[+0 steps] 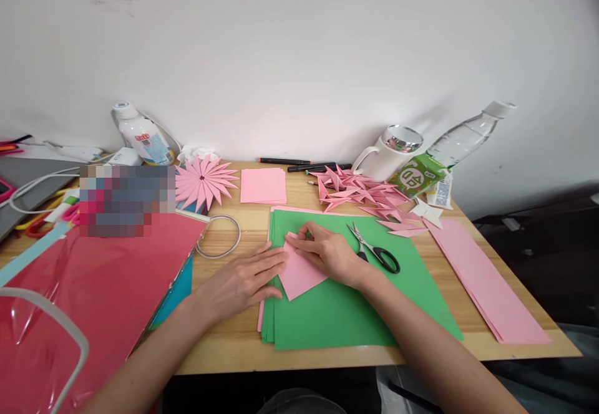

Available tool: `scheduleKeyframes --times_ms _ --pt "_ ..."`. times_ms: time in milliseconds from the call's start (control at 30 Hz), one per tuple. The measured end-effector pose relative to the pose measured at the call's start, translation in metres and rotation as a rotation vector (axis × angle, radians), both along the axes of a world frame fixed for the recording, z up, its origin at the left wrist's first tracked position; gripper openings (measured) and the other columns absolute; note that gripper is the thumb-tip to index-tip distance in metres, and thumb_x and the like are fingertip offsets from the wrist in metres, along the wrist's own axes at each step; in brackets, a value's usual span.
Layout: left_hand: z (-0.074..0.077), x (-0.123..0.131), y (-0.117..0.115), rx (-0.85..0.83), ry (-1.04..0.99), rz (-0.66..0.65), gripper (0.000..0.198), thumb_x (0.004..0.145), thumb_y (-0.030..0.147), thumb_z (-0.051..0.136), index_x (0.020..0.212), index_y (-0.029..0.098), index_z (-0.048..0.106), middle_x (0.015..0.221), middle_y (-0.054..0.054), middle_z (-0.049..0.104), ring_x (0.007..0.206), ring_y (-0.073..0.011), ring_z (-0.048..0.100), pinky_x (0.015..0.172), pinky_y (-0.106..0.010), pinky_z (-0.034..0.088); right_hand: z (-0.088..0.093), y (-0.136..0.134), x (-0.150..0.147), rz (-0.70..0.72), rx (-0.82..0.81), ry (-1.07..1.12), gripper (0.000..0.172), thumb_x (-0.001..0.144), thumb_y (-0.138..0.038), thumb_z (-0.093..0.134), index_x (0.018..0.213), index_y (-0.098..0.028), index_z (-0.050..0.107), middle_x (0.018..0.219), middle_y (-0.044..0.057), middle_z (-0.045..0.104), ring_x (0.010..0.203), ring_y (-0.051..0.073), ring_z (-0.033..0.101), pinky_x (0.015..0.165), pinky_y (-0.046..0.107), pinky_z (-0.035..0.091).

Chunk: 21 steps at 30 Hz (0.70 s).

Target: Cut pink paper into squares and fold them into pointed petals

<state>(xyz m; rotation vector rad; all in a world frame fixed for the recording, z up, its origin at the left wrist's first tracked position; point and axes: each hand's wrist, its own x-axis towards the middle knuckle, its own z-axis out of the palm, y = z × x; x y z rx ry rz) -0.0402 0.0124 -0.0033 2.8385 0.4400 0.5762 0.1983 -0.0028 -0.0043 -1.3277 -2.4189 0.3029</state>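
The pink square lay askew on the green sheets, its upper corner seemingly pinched by the right hand, whose fingers partly hid it. The left hand, unclenched, steadied the edge; neat folding called for aligned corners.

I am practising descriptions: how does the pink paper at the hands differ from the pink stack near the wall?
The pink paper lies on green sheets, the pink stack on the wooden table. The paper points a corner toward the near edge; the stack sits roughly square to the wall. Left hand and right hand touch the paper, not the stack. Both are pink.
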Motion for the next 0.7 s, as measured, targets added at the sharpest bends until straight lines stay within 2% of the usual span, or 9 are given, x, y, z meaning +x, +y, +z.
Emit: scheduleKeyframes --times_ms 233,367,500,600,700 --pt "-0.009 0.0 0.008 -0.167 -0.038 0.054 0.037 0.087 0.035 0.053 0.117 0.016 0.059 0.125 -0.007 0.059 0.128 -0.0203 0.043 0.111 -0.046 0.031 0.001 -0.001 0.0 -0.012 -0.012 -0.007 0.033 0.095 -0.026 0.039 0.122 -0.029 0.059 0.095 0.007 0.056 0.076 0.014 0.056 0.065 0.025 0.047" --pt "-0.01 0.0 0.011 -0.232 -0.054 0.052 0.034 0.086 0.036 0.056 0.114 0.017 0.061 0.124 -0.006 0.06 0.126 -0.0193 0.045 0.111 -0.044 0.032 0.002 -0.002 -0.001 -0.013 -0.01 -0.004 0.033 0.095 -0.026 0.039 0.121 -0.028 0.06 0.094 0.007 0.056 0.075 0.014 0.056 0.066 0.026 0.047" --pt "-0.009 -0.002 0.009 -0.223 -0.079 0.045 0.038 0.084 0.036 0.057 0.117 0.017 0.059 0.124 -0.007 0.06 0.127 -0.02 0.043 0.11 -0.044 0.034 0.002 -0.001 -0.001 -0.004 -0.008 -0.008 0.033 0.095 -0.026 0.039 0.122 -0.028 0.059 0.095 0.007 0.056 0.077 0.014 0.056 0.066 0.025 0.047" --pt "-0.005 -0.003 0.007 -0.18 -0.062 0.065 0.05 0.086 0.035 0.055 0.13 0.016 0.047 0.134 -0.01 0.05 0.128 -0.0197 0.042 0.108 -0.043 0.036 0.002 -0.001 -0.001 -0.01 0.0 -0.001 0.034 0.096 -0.027 0.038 0.123 -0.029 0.058 0.094 0.007 0.056 0.075 0.014 0.056 0.065 0.025 0.046" --pt "-0.003 -0.003 0.006 -0.108 -0.023 0.039 0.047 0.088 0.032 0.052 0.132 0.017 0.045 0.136 -0.009 0.048 0.13 -0.0198 0.04 0.108 -0.043 0.036 0.001 -0.002 -0.001 -0.011 0.01 0.003 0.033 0.096 -0.027 0.039 0.122 -0.028 0.058 0.094 0.007 0.056 0.074 0.013 0.056 0.064 0.024 0.046"
